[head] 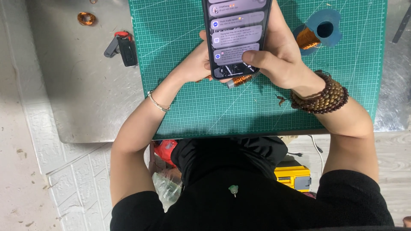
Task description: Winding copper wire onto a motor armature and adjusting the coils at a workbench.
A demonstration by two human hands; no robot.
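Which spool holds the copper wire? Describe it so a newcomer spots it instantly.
Start at the green cutting mat. Go to its far right corner, beyond the right hand holding the phone. The spool lies there: blue flanges, copper winding, unlike the loose copper ring on the metal sheet.

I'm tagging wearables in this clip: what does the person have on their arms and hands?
Bare hands, no gloves. The left wrist carries a thin silver bangle. The right wrist is wrapped with several loops of brown wooden beads. Short black sleeves end above the elbows.
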